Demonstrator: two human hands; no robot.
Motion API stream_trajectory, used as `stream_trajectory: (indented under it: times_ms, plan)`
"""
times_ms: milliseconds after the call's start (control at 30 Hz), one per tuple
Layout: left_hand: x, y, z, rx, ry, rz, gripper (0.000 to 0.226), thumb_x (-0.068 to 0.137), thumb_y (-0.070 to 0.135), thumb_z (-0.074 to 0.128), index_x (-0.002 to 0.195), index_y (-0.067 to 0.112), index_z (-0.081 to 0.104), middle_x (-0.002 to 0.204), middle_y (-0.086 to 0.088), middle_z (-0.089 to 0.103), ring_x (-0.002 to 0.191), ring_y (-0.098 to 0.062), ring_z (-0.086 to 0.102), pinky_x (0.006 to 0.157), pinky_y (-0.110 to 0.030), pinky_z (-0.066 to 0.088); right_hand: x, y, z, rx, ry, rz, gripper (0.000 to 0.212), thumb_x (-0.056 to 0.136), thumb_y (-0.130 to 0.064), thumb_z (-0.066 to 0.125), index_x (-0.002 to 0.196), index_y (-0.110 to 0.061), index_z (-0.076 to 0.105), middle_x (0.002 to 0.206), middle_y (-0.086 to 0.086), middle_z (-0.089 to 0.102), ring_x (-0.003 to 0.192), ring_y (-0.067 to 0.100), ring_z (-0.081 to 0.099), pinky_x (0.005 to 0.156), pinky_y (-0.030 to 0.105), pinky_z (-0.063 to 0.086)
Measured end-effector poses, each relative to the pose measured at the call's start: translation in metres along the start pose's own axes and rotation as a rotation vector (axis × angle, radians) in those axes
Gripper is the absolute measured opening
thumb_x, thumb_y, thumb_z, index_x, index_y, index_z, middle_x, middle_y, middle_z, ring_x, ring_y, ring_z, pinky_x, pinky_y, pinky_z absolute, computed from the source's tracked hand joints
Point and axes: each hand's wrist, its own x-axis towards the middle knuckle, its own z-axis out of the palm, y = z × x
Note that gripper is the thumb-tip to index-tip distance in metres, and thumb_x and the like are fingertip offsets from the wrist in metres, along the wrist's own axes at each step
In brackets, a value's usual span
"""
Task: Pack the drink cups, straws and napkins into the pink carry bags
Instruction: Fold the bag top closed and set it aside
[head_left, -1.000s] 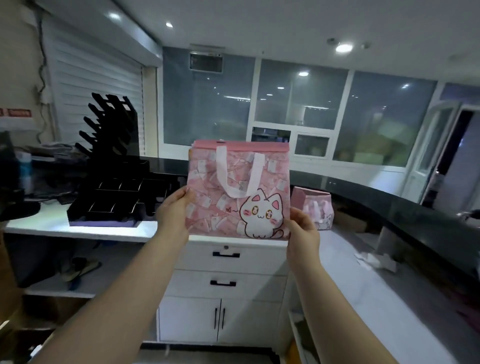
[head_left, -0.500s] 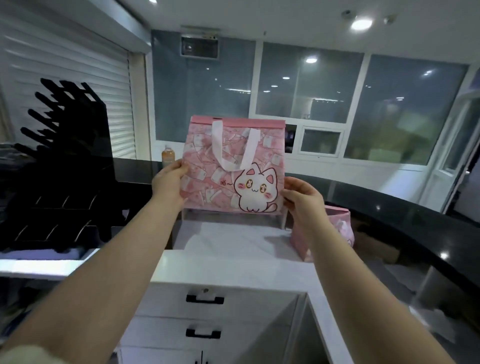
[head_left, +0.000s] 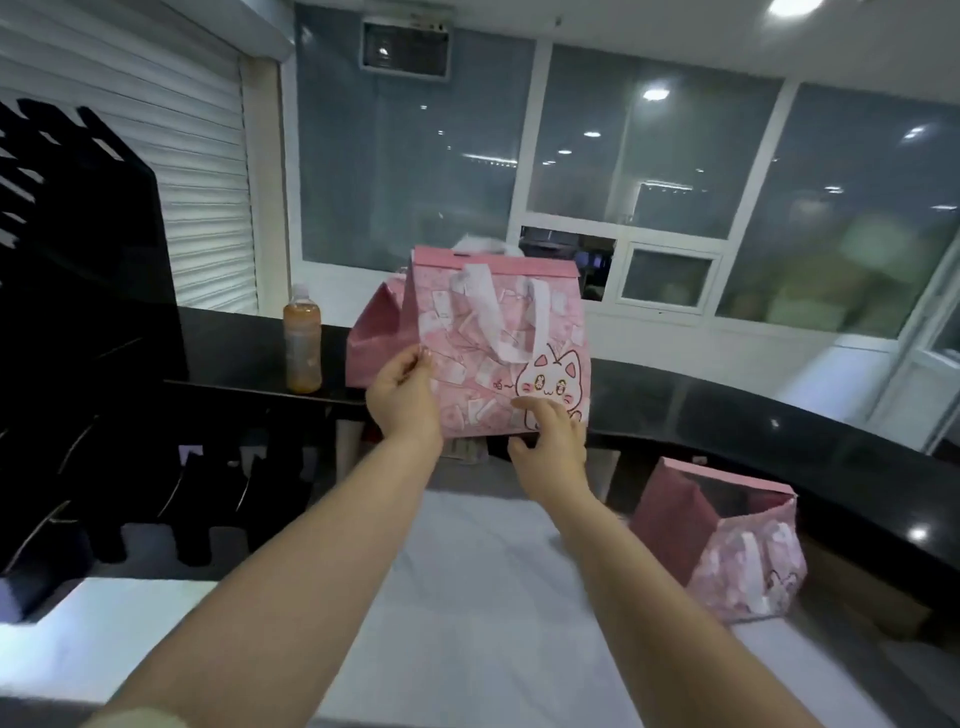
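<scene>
The pink carry bag (head_left: 498, 353) hangs upright in front of us, held over the edge of the raised black bench top (head_left: 779, 447); whether its base touches that top we cannot tell. Our left hand (head_left: 405, 397) pinches the bag's near left corner fold, which we judge keeps the side gusset spread and the mouth square for loading. Our right hand (head_left: 550, 436) is apart from the left, its fingers loosely laid on the lower front by the cat print, likely steadying the base; whether the thumb hooks under the bottom edge we cannot tell. Something white and blurred shows above the rim.

Beside the bag on the black top stands a bottle of orange drink (head_left: 301, 348). Below lies the white bench (head_left: 467, 597), with a second pink bag (head_left: 727, 551) standing open-mouthed at its right, well apart. A black rack (head_left: 78, 312) fills the left. Behind are a roller shutter (head_left: 182, 156) and glass panes (head_left: 649, 156) reflecting ceiling lights.
</scene>
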Motion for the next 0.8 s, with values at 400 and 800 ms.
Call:
stream_trajectory:
  times_ms: [400, 800]
  plan:
    - [0.111, -0.131, 0.062, 0.264, -0.261, -0.061, 0.021, 0.084, 0.016, 0.074, 0.076, 0.035, 0.071, 0.077, 0.018, 0.072, 0.078, -0.001, 0.067, 0.068, -0.015, 0.052, 0.143, 0.056, 0.106, 0.618, -0.119, 0.337, 0.075, 0.083, 0.004, 0.067, 0.147, -0.023, 0.038, 0.145, 0.01, 0.044, 0.111, 0.016, 0.061, 0.063, 0.013, 0.052]
    - [0.177, -0.144, 0.012, 0.373, -0.333, 0.054, 0.029, 0.083, 0.005, 0.075, 0.093, 0.032, 0.07, 0.093, 0.013, 0.072, 0.084, 0.001, 0.066, 0.076, -0.013, 0.05, 0.178, 0.074, 0.166, 0.26, 0.171, 0.245, 0.071, 0.071, -0.038, 0.08, 0.128, -0.021, 0.043, 0.133, -0.001, 0.033, 0.122, 0.016, 0.027, 0.096, 0.036, 0.033]
